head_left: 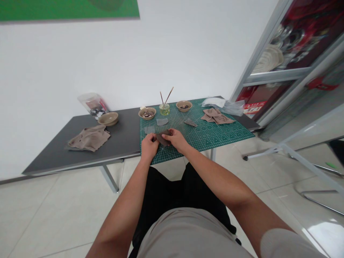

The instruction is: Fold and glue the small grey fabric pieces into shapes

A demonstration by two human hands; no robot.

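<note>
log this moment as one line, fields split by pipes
left hand: gripping brown piece | right hand: gripping same piece | under hands: green mat | beyond: clear jar, two sticks inside | mat's right: brown cloth

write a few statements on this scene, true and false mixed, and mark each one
1. The left hand and right hand both touch the brown piece. True.
2. Two thin sticks stand in a small clear jar. True.
3. Only one bowl is in view. False: there is a left bowl, a middle bowl and a right bowl.
4. Nothing lies left of the green mat. False: a brownish cloth does, on the dark table.
</note>
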